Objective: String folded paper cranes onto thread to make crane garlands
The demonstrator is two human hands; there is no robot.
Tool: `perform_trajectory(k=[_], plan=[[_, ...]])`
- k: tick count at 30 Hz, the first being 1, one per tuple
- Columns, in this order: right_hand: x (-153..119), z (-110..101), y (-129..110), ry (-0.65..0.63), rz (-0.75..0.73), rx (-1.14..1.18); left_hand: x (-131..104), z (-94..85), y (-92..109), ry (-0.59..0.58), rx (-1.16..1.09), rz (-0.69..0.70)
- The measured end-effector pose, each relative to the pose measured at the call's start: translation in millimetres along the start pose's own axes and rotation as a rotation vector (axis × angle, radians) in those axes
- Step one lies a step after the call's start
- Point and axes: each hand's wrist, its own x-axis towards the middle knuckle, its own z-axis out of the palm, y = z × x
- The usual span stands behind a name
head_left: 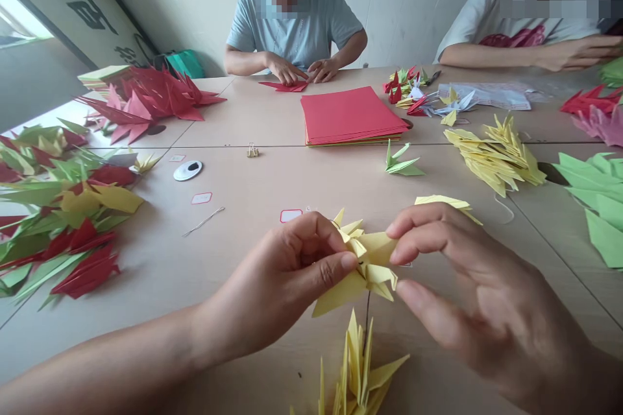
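Note:
My left hand (302, 272) is closed in a pinch on a folded yellow paper crane (379, 248), its wings spread to both sides. Another small folded yellow piece (348, 228) sits just behind it, partly hidden by my fingers. At the crane's right side is my right hand (467, 279), thumb and fingers apart, the fingertips at the paper's edge. A dark line, perhaps a thread, runs down from the crane towards a bunch of yellow paper cranes (357, 369) at the bottom edge. One more yellow folded piece (445, 201) lies behind my right hand.
Red paper sheets (353, 113) are stacked mid-table. Yellow cranes (494, 152) and green ones (596, 201) lie right; mixed cranes (73, 207) heap left. A needle-like wire (203, 221) and binder clip (252, 150) lie nearby. Two people (296, 26) sit opposite, one folding red paper.

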Motion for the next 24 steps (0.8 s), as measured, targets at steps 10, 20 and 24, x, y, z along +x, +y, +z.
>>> perform_trajectory(k=[10, 20, 24], plan=[[-0.8, 6.5, 6.9, 0.027, -0.154, -0.222, 0.2, 0.5, -0.3, -0.013, -0.014, 0.009], [1.2, 7.2, 5.3, 0.036, -0.101, -0.204, -0.6, 1.6, 0.0, 0.028, -0.081, 0.004], [-2.3, 6.4, 5.3, 0.164, -0.142, -0.277, -0.9, 1.1, -1.4, 0.055, -0.111, 0.016]])
